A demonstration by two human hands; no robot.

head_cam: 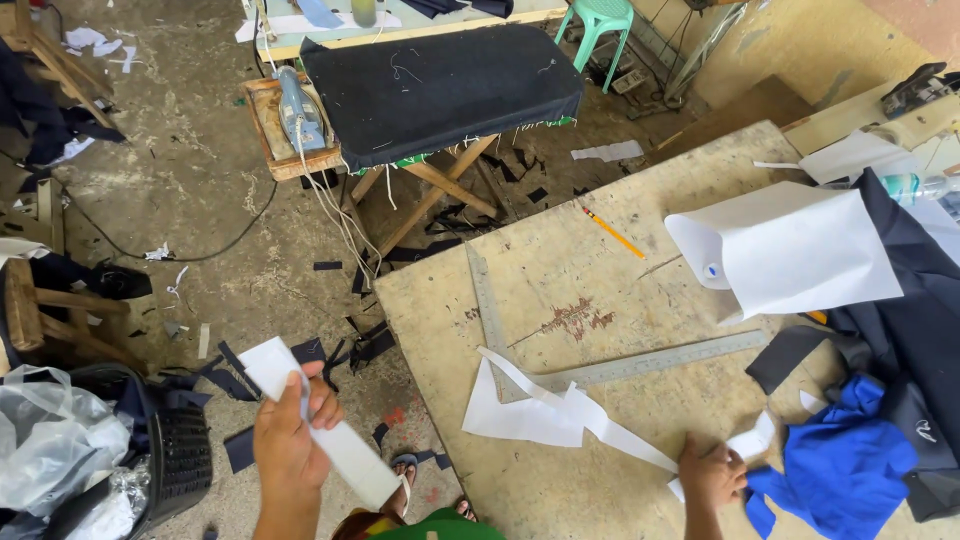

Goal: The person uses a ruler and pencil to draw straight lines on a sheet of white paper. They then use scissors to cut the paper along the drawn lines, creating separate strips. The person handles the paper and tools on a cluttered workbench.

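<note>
The left hand (290, 430) is clamped on a white paper strip (330, 430) off the surface's (560, 270) left edge; the right hand (712, 472) presses paper scraps (560, 410) near its front edge. Light, floppy, tearable: likely best pinched mid-length.

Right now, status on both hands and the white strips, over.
Left hand grips white strip over the floor. Right hand presses white scraps on the table. Metal square lies alongside.
</note>
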